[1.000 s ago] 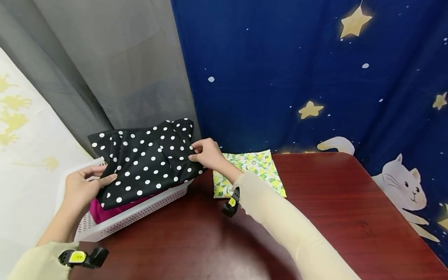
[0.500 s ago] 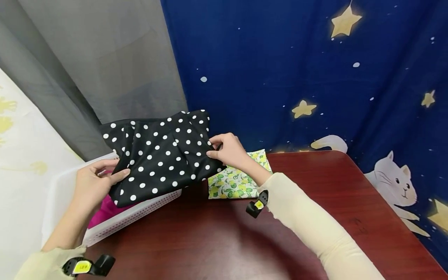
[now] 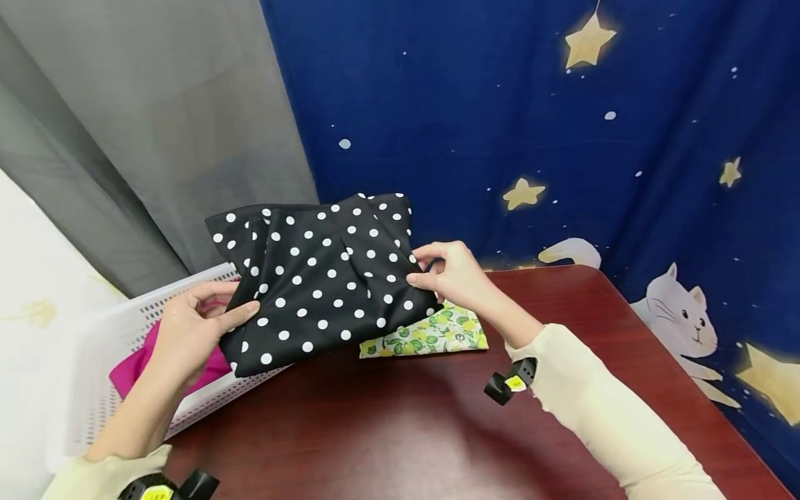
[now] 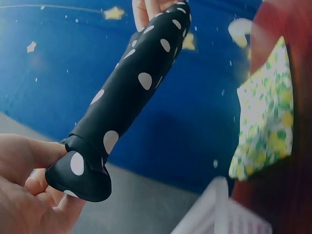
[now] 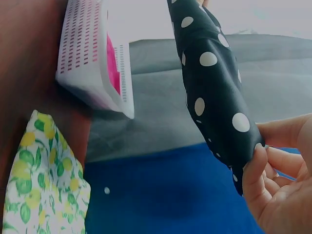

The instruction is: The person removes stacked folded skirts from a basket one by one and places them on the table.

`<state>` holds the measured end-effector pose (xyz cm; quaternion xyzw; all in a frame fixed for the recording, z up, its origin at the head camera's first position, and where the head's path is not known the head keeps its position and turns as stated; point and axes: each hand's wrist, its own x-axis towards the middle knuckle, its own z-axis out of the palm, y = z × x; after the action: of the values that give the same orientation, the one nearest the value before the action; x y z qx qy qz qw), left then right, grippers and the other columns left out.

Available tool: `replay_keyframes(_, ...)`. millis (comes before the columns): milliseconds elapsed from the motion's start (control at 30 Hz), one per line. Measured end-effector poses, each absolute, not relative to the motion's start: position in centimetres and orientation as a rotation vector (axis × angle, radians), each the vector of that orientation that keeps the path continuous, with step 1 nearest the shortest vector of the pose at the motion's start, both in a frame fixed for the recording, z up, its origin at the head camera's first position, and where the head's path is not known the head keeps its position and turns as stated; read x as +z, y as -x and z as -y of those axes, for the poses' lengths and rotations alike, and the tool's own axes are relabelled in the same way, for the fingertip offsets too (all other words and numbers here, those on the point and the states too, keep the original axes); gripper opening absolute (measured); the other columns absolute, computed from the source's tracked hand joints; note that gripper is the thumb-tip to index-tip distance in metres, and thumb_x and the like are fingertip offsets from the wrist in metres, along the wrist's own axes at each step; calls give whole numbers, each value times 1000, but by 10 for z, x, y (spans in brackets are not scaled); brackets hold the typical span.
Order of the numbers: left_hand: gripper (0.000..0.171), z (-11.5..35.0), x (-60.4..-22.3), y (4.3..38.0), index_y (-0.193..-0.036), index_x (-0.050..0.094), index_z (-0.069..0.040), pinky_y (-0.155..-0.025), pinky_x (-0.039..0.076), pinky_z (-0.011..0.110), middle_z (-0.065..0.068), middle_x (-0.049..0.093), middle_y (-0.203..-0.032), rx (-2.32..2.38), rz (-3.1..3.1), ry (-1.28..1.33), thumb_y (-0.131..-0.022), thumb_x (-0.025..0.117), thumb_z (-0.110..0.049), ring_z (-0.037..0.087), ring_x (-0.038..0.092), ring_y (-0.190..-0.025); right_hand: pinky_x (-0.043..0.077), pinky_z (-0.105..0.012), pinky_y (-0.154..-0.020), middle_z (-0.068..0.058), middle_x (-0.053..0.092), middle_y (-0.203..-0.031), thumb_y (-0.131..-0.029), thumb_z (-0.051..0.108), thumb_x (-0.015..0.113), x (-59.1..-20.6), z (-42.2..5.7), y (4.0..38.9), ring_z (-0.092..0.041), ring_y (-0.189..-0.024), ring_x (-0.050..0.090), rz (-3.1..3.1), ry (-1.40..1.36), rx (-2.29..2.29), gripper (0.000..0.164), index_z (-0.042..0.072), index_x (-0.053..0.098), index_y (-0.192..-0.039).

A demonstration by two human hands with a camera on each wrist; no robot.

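A folded black cloth with white polka dots (image 3: 325, 285) hangs raised between my two hands. My left hand (image 3: 194, 326) pinches its left edge, thumb on the near face; the left wrist view shows the folded edge (image 4: 78, 170) between thumb and fingers. At the opposite side, my right hand (image 3: 459, 274) pinches the right edge, also seen from the side as the right hand (image 5: 285, 170) in the right wrist view. Partly behind the black cloth, a folded lemon-print cloth (image 3: 431, 337) lies on the table.
A white perforated plastic basket (image 3: 81, 375) stands at the left with a magenta cloth (image 3: 140, 361) inside. The reddish-brown table (image 3: 400, 423) reaches right to its edge. Behind it hang a grey curtain (image 3: 162, 104) and a blue star-patterned curtain (image 3: 437, 139).
Both hands have carried the polka-dot cloth rightward, from over the basket to in front of the lemon-print cloth. More of the basket and magenta cloth shows. The head view has shifted slightly.
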<state>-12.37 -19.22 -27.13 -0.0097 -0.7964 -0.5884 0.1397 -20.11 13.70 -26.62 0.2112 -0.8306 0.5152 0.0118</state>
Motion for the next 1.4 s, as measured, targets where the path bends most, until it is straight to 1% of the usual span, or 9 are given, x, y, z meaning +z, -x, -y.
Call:
replay_keyframes(67,22,185,-272,123,-89,70,-21,-56,47,15,-10,65,-76,-1792,2256,57,-74,76,-6,2,61,-66,46,-35,-43,-11,59,-86,-77,6,70,-267,-147,196,-19,-41,48,2590,-636,1611,35,-3,62,-110)
replay_keyframes(167,21,173,-273,121,-90,70,-16,-56,48,16,-7,66,-77,-1914,2189,104,-74,75,-3,4,62,-67,45,-33,-42,-11,58,-83,-77,6,70,-268,-159,189,-21,-41,48,2580,-610,1624,35,-4,61,-110)
replay_keyframes(333,20,156,-275,119,-92,69,-14,-58,51,19,-5,66,-79,-2003,2174,152,-75,74,-3,6,63,-71,44,-30,-41,-10,57,-76,-77,4,70,-270,-179,175,-27,-41,49,2560,-592,1610,34,-7,61,-108)
replay_keyframes(500,22,139,-286,121,-96,66,-9,-59,52,22,-4,66,-81,-2014,2223,151,-76,74,-4,7,64,-72,44,-30,-40,-11,57,-79,-76,3,70,-279,-198,164,-23,-41,48,2555,-564,1580,33,-8,61,-107)
replay_keyframes(533,23,135,-289,121,-98,65,-7,-60,52,23,-4,66,-81,-2009,2238,144,-76,73,-4,8,64,-72,44,-31,-40,-11,56,-78,-76,3,70,-282,-202,163,-21,-41,48,2557,-556,1577,33,-8,61,-106)
replay_keyframes(700,31,118,-302,125,-104,59,5,-61,52,23,-4,64,-81,-1996,2283,114,-77,72,-1,8,63,-72,43,-31,-39,-9,56,-74,-76,3,71,-295,-218,155,-22,-42,47,2563,-489,1594,29,-5,63,-103)
replay_keyframes(800,35,109,-310,127,-106,56,9,-62,51,23,-1,64,-81,-1994,2301,101,-77,71,0,8,62,-71,43,-31,-39,-9,55,-74,-76,2,71,-304,-225,150,-20,-41,46,2555,-460,1608,27,-4,64,-101)
replay_keyframes(967,35,99,-324,128,-107,55,11,-61,52,25,5,64,-83,-2062,2302,90,-77,71,2,10,62,-69,43,-32,-38,-9,54,-73,-75,1,71,-320,-235,145,-19,-41,46,2546,-433,1635,28,-5,63,-101)
replay_keyframes(1400,30,82,-366,133,-101,57,12,-57,49,23,7,61,-75,-2101,2331,-36,-74,69,9,9,59,-63,42,-30,-37,-9,52,-75,-75,0,71,-364,-243,140,-18,-39,44,2572,-332,1724,32,-9,61,-104)
